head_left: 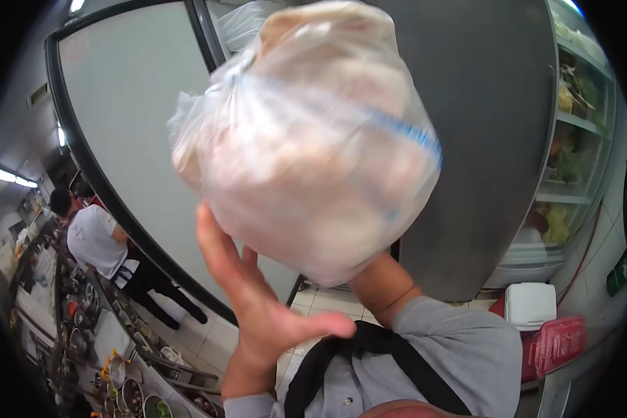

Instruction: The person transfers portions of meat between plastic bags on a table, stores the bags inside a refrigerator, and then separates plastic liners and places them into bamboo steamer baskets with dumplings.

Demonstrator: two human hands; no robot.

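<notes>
Plastic bag (313,167) partly hides grey panel (481,139).

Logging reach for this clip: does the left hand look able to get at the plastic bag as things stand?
Probably yes: the left hand is open at the lower edge of the plastic bag, with nothing visible between; whether they already touch is unclear.

There are 1 plastic bag (313,160), 1 bare left hand (258,296), 2 shirt sleeves (460,341), 1 co-worker (94,240) and 1 glass-fronted fridge (568,167).
</notes>
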